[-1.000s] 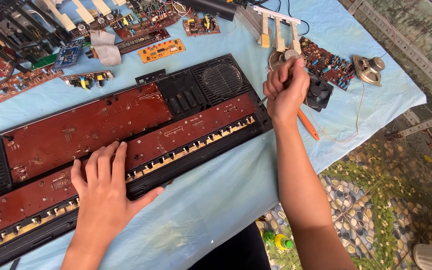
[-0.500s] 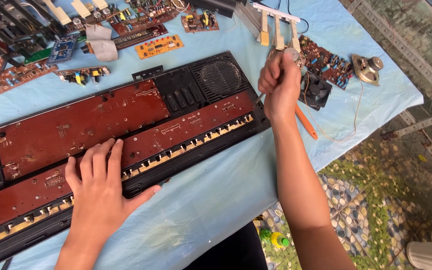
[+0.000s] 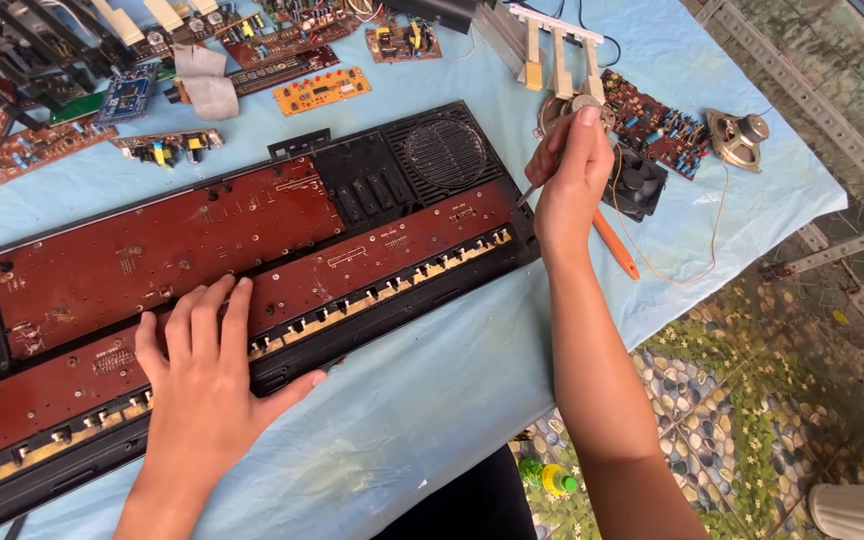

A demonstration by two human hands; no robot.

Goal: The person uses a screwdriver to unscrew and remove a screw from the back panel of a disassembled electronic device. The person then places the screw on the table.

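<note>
An opened black keyboard case (image 3: 432, 290) lies across the table, its reddish-brown circuit boards (image 3: 172, 240) facing up. My left hand (image 3: 207, 385) rests flat on the lower board near the front edge, fingers spread. My right hand (image 3: 570, 180) is closed around a screwdriver whose thin metal shaft (image 3: 524, 196) points down at the case's right end, beside the round speaker grille (image 3: 444, 152).
Several loose circuit boards (image 3: 322, 90), a grey ribbon cable (image 3: 207, 90), white keys (image 3: 552, 45), a loose speaker (image 3: 737, 135) with wire and an orange tool (image 3: 617, 245) lie on the light blue cloth (image 3: 422, 420). The table's right edge drops to a pebbled floor.
My right hand has shifted slightly along the right end of the case with the screwdriver. My left hand stays pressed on the board.
</note>
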